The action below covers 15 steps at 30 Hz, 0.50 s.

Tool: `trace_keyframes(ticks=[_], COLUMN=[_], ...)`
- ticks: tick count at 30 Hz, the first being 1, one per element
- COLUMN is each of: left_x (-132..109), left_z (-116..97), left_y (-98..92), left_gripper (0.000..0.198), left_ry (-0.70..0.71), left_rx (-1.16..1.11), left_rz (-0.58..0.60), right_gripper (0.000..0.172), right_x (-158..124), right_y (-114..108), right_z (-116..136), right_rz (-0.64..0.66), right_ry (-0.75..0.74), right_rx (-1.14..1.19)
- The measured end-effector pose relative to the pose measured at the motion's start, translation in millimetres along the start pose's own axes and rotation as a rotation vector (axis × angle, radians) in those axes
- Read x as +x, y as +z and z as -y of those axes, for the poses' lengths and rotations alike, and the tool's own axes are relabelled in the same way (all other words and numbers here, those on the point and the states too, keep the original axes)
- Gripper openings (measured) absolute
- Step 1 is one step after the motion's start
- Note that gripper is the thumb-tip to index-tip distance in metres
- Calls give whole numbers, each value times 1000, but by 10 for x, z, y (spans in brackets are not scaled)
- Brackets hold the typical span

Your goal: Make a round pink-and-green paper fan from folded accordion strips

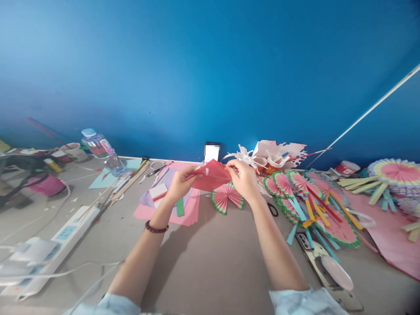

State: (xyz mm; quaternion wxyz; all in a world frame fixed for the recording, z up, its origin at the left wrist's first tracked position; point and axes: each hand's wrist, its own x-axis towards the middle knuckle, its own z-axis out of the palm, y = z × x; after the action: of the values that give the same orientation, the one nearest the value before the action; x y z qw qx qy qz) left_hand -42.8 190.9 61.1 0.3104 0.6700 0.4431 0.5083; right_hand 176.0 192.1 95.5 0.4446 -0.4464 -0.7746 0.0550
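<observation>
Between my two hands a sheet of red paper (215, 176) is stretched above the table, with a small white mark near its upper left. My left hand (181, 183) pinches its left edge, a beaded bracelet on that wrist. At the right edge, my right hand (242, 178) closes thumb and fingers on the same sheet. Just below and behind the paper lies a pleated pink paper fan (227, 198) with a green rim. Pink paper sheets (188, 217), a purple sheet and a green strip (180, 207) lie beside my left hand.
At left are a tilted water bottle (104, 148), a white power strip (54, 249) with cables, and wooden sticks (130, 181). Several finished paper fans (341, 218) with ribbon strips cover the right side, near a phone (328, 271) and black-handled scissors (272, 209). A blue wall rises behind.
</observation>
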Motion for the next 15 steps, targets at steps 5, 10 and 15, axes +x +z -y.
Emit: trace_keyframes(ticks=[5,10,15], left_x=[-8,-13,34], left_z=[-56,-77,-8], left_y=[14,2,-54], left_gripper=[24,24,21], left_ry=[-4,6,8], left_rx=[41,74,77], left_rz=[-14,-30,-223], right_gripper=[13,14,19], right_x=[2,-5,22], right_y=[-27,-135,-336], right_z=[35,31,-72], right_rz=[-165,-361,-713], right_ry=[4,-27,83], right_rx=[-13,-53,-51])
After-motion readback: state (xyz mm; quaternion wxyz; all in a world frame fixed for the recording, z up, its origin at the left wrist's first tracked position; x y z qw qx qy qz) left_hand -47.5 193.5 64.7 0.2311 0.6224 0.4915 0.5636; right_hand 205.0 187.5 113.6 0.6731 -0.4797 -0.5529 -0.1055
